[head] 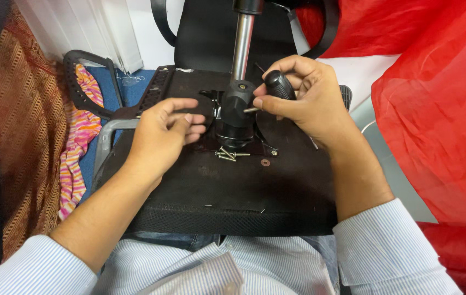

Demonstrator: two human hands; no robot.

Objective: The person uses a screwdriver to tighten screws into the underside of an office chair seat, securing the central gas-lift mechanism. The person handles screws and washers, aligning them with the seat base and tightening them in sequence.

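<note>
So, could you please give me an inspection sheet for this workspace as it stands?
Surface: upturned black chair seat base on the person's lap.
Job's things: black-handled screwdriver at the black chair mechanism with its silver gas-lift column.
Clutter: loose silver screws; small brown washer.
Grippers: right hand grips the screwdriver; left hand curled, holding nothing visible.
Cables: nothing seen.
Surroundings: red fabric; brown patterned cloth.
</note>
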